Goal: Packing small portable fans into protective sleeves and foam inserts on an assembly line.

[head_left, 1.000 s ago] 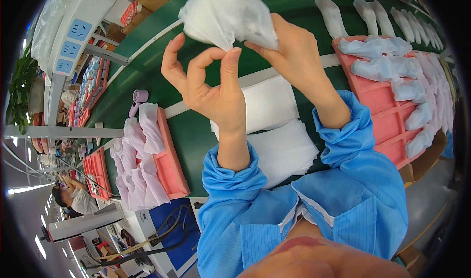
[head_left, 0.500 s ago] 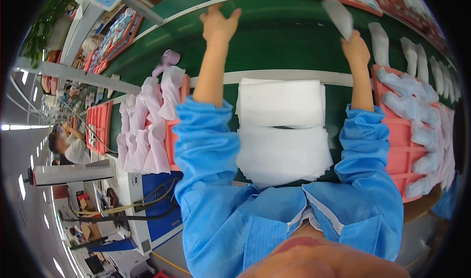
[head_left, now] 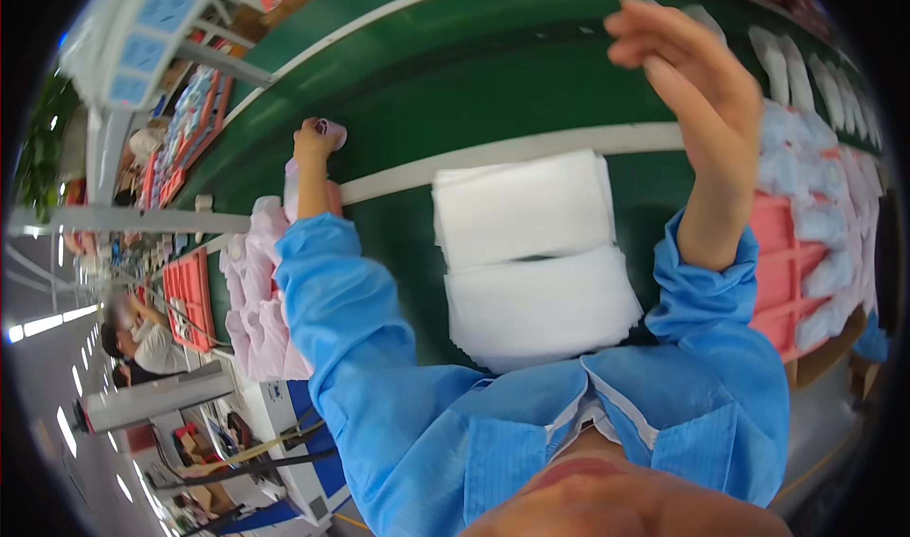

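Note:
At the far left of the green work surface (head_left: 455,101), my left hand (head_left: 313,144) is closed around a lilac device with a round, hollow end (head_left: 332,133), shaped like a small hair dryer. My fingers hide most of its body. My right hand (head_left: 706,91) is raised on the right, fingers stretched out and nothing in them. Just behind it lies a white wrapped piece (head_left: 703,23), partly covered by the hand. Between my arms are two stacks of thin white sheets or sleeves, a farther stack (head_left: 521,205) and a nearer stack (head_left: 542,305).
Lilac wrapped pieces (head_left: 254,295) fill a tray by my left arm. Right of me, a pink tray (head_left: 782,253) bears light-blue wrapped pieces (head_left: 820,224). White wrapped pieces (head_left: 782,68) stand in a row beyond it. A grey post (head_left: 152,219) crosses the left; a person (head_left: 156,343) sits farther off.
My left hand moved left and closed on the lilac device. My right hand let go of the white wrapped piece, which now lies at the far right, and came nearer, opened.

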A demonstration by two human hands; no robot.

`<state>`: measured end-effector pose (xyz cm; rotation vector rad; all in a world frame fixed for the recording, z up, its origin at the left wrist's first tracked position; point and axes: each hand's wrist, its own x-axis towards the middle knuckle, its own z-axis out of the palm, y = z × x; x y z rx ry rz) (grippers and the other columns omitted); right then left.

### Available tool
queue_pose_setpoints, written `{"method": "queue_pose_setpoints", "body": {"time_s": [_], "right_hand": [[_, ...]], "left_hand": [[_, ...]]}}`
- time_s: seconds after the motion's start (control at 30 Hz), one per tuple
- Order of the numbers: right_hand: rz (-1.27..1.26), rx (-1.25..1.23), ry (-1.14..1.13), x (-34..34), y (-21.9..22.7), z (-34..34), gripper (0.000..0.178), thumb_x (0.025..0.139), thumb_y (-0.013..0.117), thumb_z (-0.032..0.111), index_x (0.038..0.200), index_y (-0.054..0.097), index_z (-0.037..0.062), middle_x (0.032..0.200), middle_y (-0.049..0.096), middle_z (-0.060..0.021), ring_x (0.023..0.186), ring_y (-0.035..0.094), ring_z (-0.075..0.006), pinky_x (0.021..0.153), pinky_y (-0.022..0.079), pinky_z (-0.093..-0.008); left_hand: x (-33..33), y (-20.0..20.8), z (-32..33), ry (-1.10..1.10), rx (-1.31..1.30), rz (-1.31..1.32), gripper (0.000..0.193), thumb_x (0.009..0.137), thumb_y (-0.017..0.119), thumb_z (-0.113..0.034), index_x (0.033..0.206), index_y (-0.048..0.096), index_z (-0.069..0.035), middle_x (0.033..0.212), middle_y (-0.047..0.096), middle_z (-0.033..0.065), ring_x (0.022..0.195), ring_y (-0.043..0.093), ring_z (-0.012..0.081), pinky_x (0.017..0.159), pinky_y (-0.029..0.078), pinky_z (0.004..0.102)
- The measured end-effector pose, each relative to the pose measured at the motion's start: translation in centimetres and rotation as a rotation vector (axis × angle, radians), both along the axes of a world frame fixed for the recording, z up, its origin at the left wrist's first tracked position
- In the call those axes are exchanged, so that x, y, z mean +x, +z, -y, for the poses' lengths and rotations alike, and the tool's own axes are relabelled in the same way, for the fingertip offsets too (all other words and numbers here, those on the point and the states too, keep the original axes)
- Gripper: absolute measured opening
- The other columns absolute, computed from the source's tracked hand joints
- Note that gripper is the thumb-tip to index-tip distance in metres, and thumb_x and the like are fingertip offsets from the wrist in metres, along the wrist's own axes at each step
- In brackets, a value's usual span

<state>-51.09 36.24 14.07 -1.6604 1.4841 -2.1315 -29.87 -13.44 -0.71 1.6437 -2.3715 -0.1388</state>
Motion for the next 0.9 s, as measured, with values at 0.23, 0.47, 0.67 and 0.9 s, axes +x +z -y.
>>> {"method": "queue_pose_setpoints", "body": {"time_s": [0.23, 0.47, 0.67, 0.9], "right_hand": [[0.086, -0.261, 0.200, 7.2, -0.7, -14.2, 0.055, 0.087, 0.065, 0.022, 0.131, 0.049, -0.0065, 0.118, 0.060, -0.0173, 0.092, 0.058, -0.0235, 0.079, 0.047, -0.0343], [0.071, -0.226, 0.118, 6.8, 0.6, -16.0, 0.056, 0.086, 0.065, 0.020, 0.132, 0.049, -0.0061, 0.120, 0.059, -0.0168, 0.095, 0.058, -0.0239, 0.080, 0.047, -0.0346], [0.086, -0.215, 0.102, 8.8, 2.5, -8.2, 0.056, 0.085, 0.066, 0.019, 0.133, 0.048, -0.0058, 0.121, 0.058, -0.0165, 0.097, 0.058, -0.0242, 0.081, 0.047, -0.0348], [0.101, -0.195, 0.084, 7.8, 2.3, -9.3, 0.057, 0.084, 0.067, 0.017, 0.133, 0.048, -0.0054, 0.123, 0.058, -0.0160, 0.099, 0.057, -0.0245, 0.083, 0.047, -0.0351]], "left_hand": [[-7.2, 1.5, -13.0, -0.602, 0.299, -0.133, 0.065, 0.066, 0.084, -0.031, 0.123, 0.061, -0.012, 0.115, 0.062, 0.0119, 0.103, 0.063, 0.0270, 0.090, 0.050, 0.0368], [-16.2, 0.8, -29.5, -0.559, 0.211, -0.283, 0.060, 0.074, 0.079, -0.026, 0.128, 0.055, -0.017, 0.123, 0.053, 0.0080, 0.098, 0.064, 0.0274, 0.083, 0.052, 0.0390], [-15.7, -1.9, -31.7, -0.576, -0.144, -0.505, 0.056, 0.077, 0.078, -0.025, 0.126, 0.055, -0.013, 0.117, 0.055, 0.0078, 0.087, 0.065, 0.0284, 0.073, 0.054, 0.0378], [-16.2, -1.9, -31.8, -0.589, -0.002, -0.553, 0.059, 0.075, 0.079, -0.031, 0.129, 0.057, -0.016, 0.113, 0.058, 0.0031, 0.096, 0.064, 0.0232, 0.078, 0.052, 0.0360]]}}
